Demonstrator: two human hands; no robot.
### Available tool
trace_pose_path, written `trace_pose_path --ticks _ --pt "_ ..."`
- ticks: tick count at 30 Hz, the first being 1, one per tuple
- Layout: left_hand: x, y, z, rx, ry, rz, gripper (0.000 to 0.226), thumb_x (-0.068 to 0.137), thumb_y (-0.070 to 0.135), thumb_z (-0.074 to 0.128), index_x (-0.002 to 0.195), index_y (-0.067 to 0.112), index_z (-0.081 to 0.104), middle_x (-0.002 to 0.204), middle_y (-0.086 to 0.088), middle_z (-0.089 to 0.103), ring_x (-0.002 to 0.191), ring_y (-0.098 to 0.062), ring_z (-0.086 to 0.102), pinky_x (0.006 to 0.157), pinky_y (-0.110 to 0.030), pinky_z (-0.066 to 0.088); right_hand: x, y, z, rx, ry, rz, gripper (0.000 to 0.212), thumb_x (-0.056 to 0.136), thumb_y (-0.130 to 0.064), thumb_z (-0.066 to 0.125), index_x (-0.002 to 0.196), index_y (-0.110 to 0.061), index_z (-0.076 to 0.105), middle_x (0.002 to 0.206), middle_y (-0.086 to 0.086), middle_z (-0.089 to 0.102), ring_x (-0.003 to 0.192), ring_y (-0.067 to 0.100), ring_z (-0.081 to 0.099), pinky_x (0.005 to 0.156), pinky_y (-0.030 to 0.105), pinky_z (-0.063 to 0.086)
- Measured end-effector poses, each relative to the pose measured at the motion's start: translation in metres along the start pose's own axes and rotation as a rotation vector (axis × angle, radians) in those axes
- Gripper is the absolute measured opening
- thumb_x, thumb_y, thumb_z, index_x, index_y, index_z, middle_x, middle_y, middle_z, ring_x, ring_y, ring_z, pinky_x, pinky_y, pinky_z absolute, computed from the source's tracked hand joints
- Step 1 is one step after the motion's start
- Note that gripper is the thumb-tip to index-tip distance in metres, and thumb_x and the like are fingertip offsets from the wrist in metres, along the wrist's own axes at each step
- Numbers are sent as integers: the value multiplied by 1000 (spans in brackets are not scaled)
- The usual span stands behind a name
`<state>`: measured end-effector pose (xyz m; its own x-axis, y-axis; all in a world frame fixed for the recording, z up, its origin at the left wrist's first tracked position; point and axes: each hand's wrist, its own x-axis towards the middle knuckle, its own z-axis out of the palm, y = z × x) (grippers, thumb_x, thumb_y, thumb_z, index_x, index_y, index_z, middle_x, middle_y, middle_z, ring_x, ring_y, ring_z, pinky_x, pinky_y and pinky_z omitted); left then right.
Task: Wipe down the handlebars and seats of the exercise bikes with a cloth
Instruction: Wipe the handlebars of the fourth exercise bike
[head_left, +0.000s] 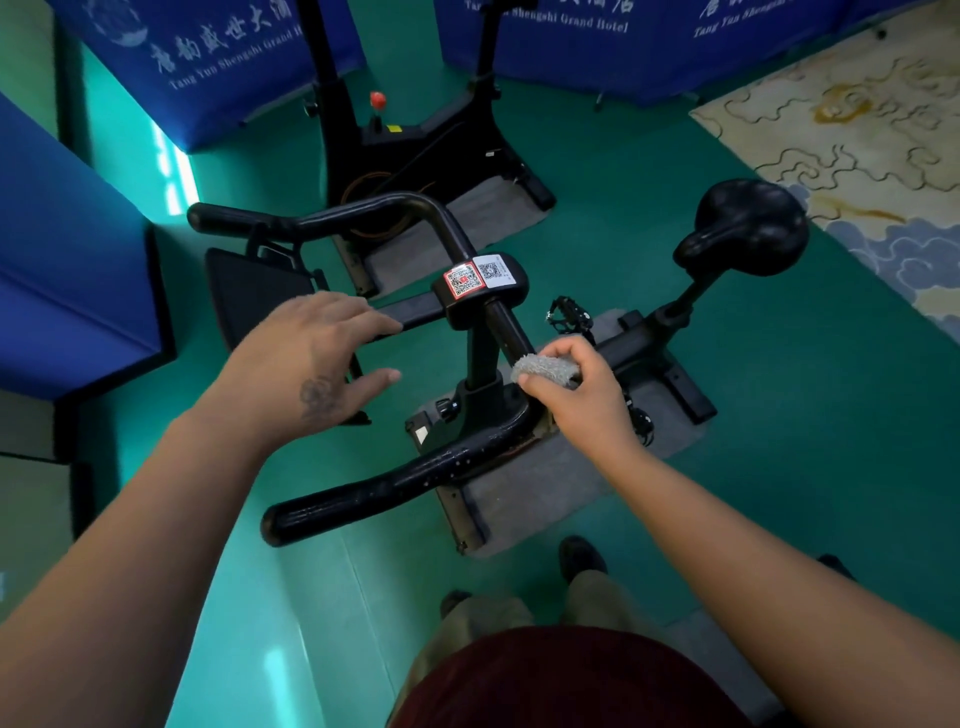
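The handlebars (415, 332) are sitting in the near centre, with the seat (748, 228) lying to their right. A second bike (405, 135) is standing farther back, and a rug (852, 135) is lying at far right.

Handlebars (395, 488): black, semi-gloss, dotted with wet-looking specks. Cloth (545, 368): grey, nubby, rough weave. Seat (748, 228) at 2 o'clock: black, smooth, slight sheen. Floor (779, 415): green, glossy, reflective. Mat (545, 483) under bike: grey, matt, felt-like. Stickers (480, 275): paper, glossy.
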<state>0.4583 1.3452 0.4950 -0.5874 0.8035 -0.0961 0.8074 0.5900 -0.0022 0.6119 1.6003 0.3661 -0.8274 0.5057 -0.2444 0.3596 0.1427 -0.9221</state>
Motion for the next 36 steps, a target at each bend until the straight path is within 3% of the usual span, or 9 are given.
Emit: trace_pose_path --ticks 3,6,13,19,22,27,31,36 --pt "-5 -6 -5 123 82 6 54 96 64 49 133 29 68 125 1 72 130 -27 62 125 -53 31 4 -4 4 2 21 16 25 83 -46 80 97 -40 61 113 1 65 93 19 66 75 34 54" --pt "-10 -12 -10 195 98 -31 51 97 65 46 125 30 72 117 2 75 126 -26 65 124 -52 31 -1 -5 7 7 50 20 25 83 -44 81 98 -39 61 113 1 65 92 17 65 74 32 50" --pt "-18 -28 -10 310 69 -15 59 98 70 40 117 30 78 108 3 79 108 -29 69 98 -45 44 -36 -3 12 -50 107 -1 24 87 -37 80 99 -40 60 112 -2 52 84 -6 56 62 12 38" --pt "-19 -32 -8 318 83 36 58 98 71 39 108 32 81 105 7 79 106 -26 70 96 -44 42 -27 -3 14 -26 128 20 25 83 -43 81 97 -39 61 113 -2 60 93 9 61 74 30 46" --pt "-22 -34 -7 309 105 74 59 98 73 39 103 32 81 103 8 79 107 -25 71 98 -44 42 -15 -4 14 -7 160 21 26 80 -47 80 96 -37 61 110 -3 66 92 14 63 74 32 47" --pt "-24 -37 -4 286 114 119 68 94 83 36 102 33 81 102 8 79 107 -24 72 105 -48 41 -21 -4 19 15 191 48 23 84 -41 79 98 -38 61 109 -4 66 80 8 59 68 29 45" --pt "-25 -39 -4 260 131 155 70 93 85 34 101 34 81 101 11 79 104 -23 72 106 -48 41 -40 4 27 30 232 57 26 84 -42 78 102 -40 60 113 -1 64 91 13 62 74 35 53" --pt "-27 -38 -5 200 156 178 72 97 85 28 102 35 80 104 13 78 106 -21 71 105 -47 39 -44 1 28 28 241 65 24 84 -41 78 99 -39 59 112 -2 64 91 13 61 73 33 49"
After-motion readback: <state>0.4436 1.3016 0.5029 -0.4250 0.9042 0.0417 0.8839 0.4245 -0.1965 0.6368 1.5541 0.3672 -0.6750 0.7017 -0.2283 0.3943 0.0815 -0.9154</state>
